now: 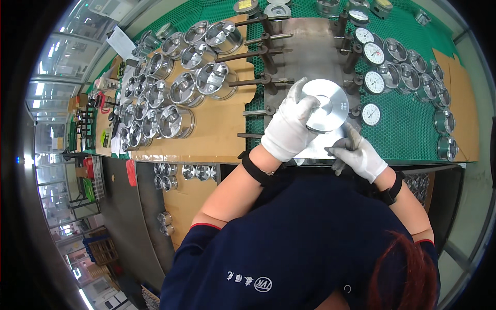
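Observation:
My left hand wears a white glove and is closed on a silver engine piston. The piston's round, flat face is turned up, with a shallow dish at its middle. My right hand, gloved in white with greyed fingertips, is just below the piston's right edge. Its fingers are bent and apart, and I see nothing held in them. Both hands are over the near end of a steel plate. Dark posts with rods line the plate's left side, and dial gauges line its right.
Many pistons stand in rows on cardboard at the left. More pistons sit on green matting at the right, beside another cardboard sheet. Further pistons rest on a lower shelf. A clipboard lies far left.

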`<state>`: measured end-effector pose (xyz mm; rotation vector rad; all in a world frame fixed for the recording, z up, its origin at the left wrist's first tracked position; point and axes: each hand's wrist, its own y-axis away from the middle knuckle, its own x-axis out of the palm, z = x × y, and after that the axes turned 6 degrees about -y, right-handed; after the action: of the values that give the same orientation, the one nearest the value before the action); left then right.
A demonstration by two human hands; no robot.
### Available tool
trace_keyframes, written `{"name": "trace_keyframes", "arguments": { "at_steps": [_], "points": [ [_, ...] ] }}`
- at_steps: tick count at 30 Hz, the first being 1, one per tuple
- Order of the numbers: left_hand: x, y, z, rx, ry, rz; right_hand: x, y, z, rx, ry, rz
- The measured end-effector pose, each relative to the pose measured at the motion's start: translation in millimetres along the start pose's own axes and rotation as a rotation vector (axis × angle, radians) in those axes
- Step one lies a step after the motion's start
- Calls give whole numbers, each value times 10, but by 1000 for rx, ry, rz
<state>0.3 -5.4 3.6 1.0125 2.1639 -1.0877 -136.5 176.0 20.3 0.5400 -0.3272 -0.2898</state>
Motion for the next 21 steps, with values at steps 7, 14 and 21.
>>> {"name": "trace_keyframes", "arguments": {
  "at_steps": [7,14,21],
  "points": [
    [-16,-27,-46,-33,-9,5,19,-5,48,12,49,9],
    [9,-25,-31,-48,4,8,0,-32,38,22,15,17],
    [-132,-68,-197,-85,42,-17,-75,37,33,-50,193,64]
  ]
}}
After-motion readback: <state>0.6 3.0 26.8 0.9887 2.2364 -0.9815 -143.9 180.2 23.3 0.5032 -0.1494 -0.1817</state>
